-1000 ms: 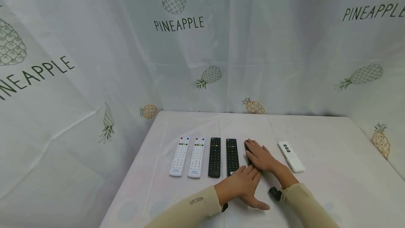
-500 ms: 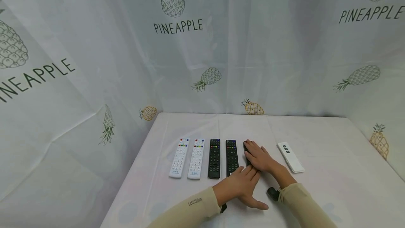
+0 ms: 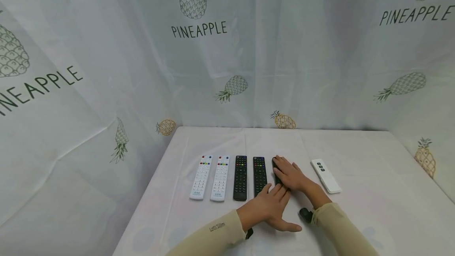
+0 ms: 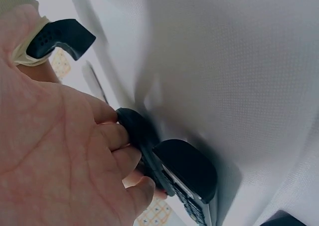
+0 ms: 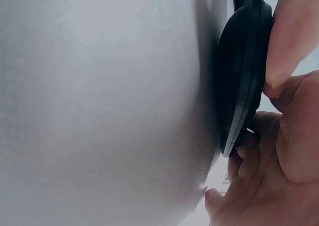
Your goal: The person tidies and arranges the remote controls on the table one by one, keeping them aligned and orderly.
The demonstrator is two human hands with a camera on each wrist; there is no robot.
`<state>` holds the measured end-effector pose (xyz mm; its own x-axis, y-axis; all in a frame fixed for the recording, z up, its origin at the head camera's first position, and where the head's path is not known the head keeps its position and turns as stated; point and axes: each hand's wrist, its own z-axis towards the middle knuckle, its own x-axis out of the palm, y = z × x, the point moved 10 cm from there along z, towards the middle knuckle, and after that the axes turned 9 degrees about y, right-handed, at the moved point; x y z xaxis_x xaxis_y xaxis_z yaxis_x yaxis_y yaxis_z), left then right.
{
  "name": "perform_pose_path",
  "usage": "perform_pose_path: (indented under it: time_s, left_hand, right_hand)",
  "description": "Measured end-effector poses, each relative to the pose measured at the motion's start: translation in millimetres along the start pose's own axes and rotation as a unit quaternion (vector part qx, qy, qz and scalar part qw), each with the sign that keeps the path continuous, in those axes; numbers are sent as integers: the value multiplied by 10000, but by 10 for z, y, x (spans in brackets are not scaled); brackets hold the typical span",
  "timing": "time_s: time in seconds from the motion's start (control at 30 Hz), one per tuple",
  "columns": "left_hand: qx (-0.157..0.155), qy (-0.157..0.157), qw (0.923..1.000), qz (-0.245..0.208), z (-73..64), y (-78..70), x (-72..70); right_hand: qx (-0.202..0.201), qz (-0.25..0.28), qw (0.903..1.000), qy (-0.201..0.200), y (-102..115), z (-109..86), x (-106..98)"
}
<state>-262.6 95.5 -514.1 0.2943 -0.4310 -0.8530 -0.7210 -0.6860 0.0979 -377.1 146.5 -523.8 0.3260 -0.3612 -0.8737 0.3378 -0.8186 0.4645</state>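
At the right end of a row of remote controls lies a black remote control (image 3: 274, 165), mostly hidden under my hands. My right hand (image 3: 292, 175) rests on its upper part with fingers extended. Fingertips of my left hand (image 3: 271, 208) touch its near end, the thumb spread out to the right. Seen in the left wrist view, the left fingers lie against the dark remote's end, and another black remote (image 4: 187, 166) is close beside it. In the right wrist view the black remote's side (image 5: 241, 81) lies flat on the cloth with fingers over its top.
Left of the hands lie two more black remotes, one (image 3: 240, 177) fully visible, and two white remotes (image 3: 201, 177) at the far left. A smaller white remote (image 3: 326, 176) lies tilted to the right. All are on the white-covered table (image 3: 362, 157), before a pineapple-print curtain (image 3: 302, 50).
The whole head view has shifted slightly. Both hands stay over the black remote, moving a hair leftward with it; the other remotes keep their places.
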Motion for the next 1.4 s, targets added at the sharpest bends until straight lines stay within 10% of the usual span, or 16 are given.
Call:
perform_pose_path:
  time_s: [1.4]
  left_hand:
    - [-146,194,9997,-24,29,3,46]
  right_hand:
    - [59,-23,10000,-74,-35,60,50]
